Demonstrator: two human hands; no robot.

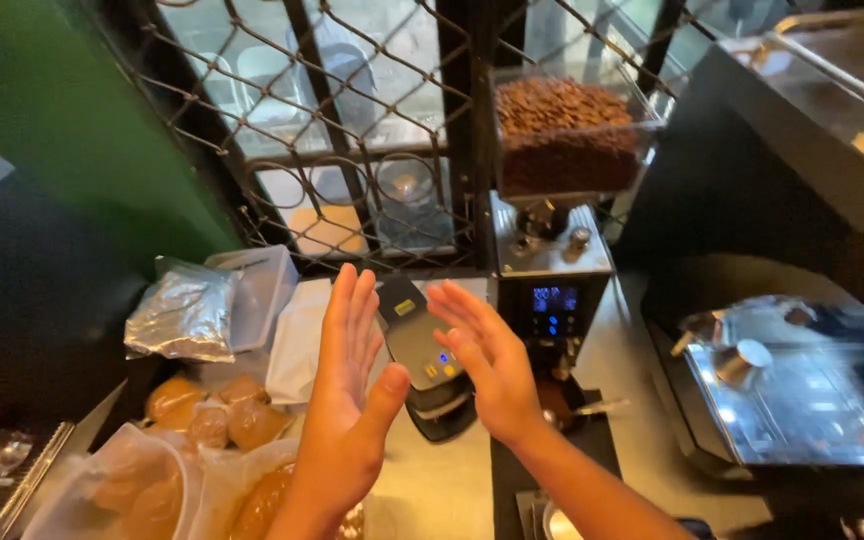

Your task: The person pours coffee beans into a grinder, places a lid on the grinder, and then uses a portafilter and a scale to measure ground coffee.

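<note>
Head view: the left hand (347, 400) and right hand (487, 365) are hovering flat and spread, palms facing, holding nothing, above a small card reader (417, 350) resting on the bench (432, 485) beside the grinder (549, 285). Risk, as judged: a careless sweep of either hand is likely knocking the reader off its stand or against the grinder.

A coffee bar: a coffee grinder (550, 270) with its bean-filled hopper (564, 135) beyond the fingers, an espresso machine's steel drip tray (802, 410) to their right
</note>
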